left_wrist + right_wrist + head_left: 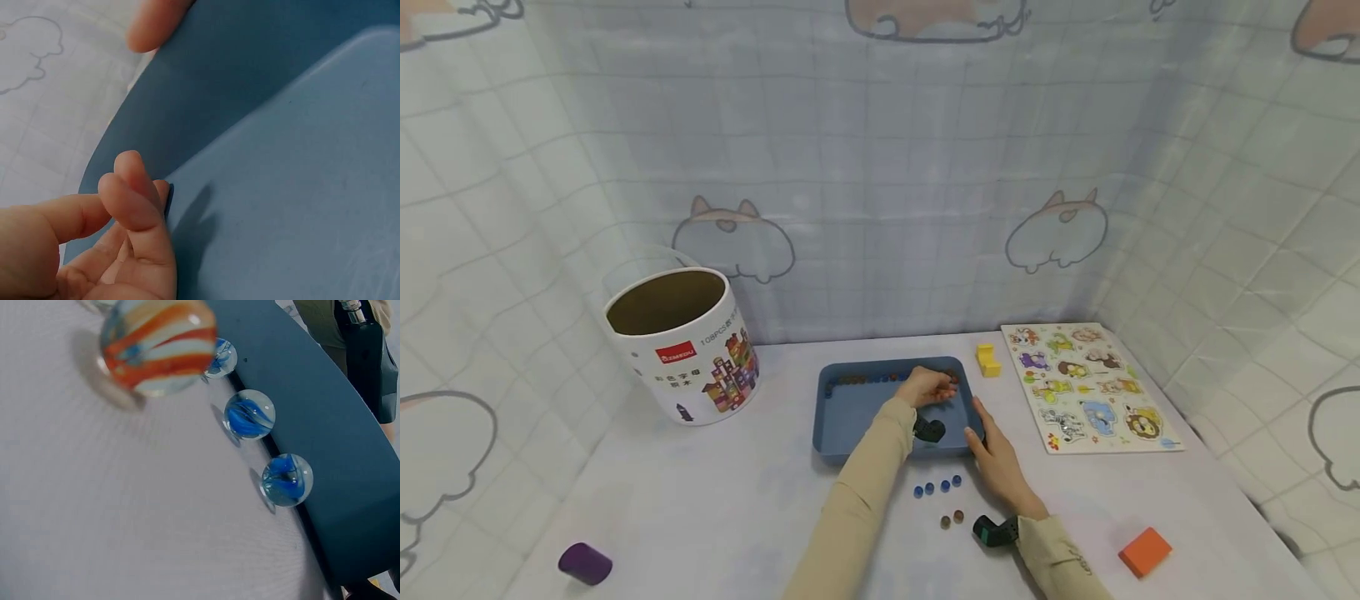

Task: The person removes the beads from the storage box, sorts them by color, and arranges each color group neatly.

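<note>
Inside a blue tray [865, 425], my left hand [927, 387] reaches to the far right end of a marble row [872, 378]. Its fingers [128, 203] are curled, with the tips close together; whether a marble lies between them is hidden. Brown marbles [953, 379] show right by these fingertips. My right hand [1000, 462] touches the tray's near right side with its fingers extended along the wall. Nearer than the tray, several blue marbles [929, 488] lie in a line, with two brown ones [952, 518] below. In the right wrist view an orange-striped marble [159, 350] appears close up.
A large white bucket [692, 367] stands to the left. Right of the tray are a small yellow block [988, 362] and an animal puzzle board [1090, 387]. An orange block [1145, 552] lies at the front right, a purple cylinder [585, 563] at the front left.
</note>
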